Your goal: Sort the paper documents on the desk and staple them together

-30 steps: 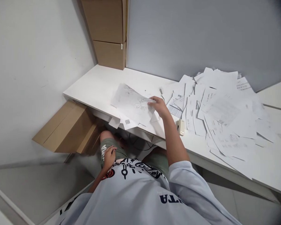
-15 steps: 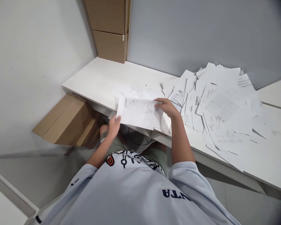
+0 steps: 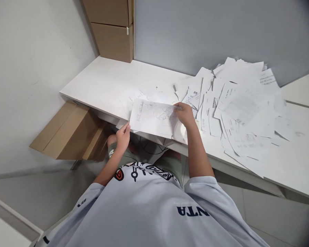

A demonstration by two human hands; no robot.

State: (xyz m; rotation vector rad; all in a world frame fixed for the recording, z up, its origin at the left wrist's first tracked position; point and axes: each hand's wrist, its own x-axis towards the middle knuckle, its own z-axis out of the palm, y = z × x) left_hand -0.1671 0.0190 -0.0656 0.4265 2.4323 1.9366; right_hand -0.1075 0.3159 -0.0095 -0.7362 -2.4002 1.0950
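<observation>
At far left, a flattened cardboard carton point(image 3: 67, 132) leans below the white desk point(image 3: 98, 82); two stacked brown cartons point(image 3: 112, 41) stand in the corner behind the desk; the left hand point(image 3: 123, 138) pinches the lower left corner of a drawing sheet point(image 3: 151, 118), its fingers closed narrowly on the paper; the sheet is held almost flat, just above the front edge of the desk; the right hand point(image 3: 185, 115) grips the sheet's right edge, its fingers bent over the paper; loose paper slips point(image 3: 132, 99) lie just behind the sheet; farther right, a wide spread of overlapping printed papers point(image 3: 243, 103) covers the desk up to the grey partition point(image 3: 208, 31), with some sheets reaching the front edge.

Risks are likely small but real; held only at two edges, the thin sheet could slide off the front edge if either grip slackened; pulling the hands apart sharply could crease or tear it; the right forearm, close to the papers, could drag them out of place; a knock to the desk could send the outermost sheets to the floor.
</observation>
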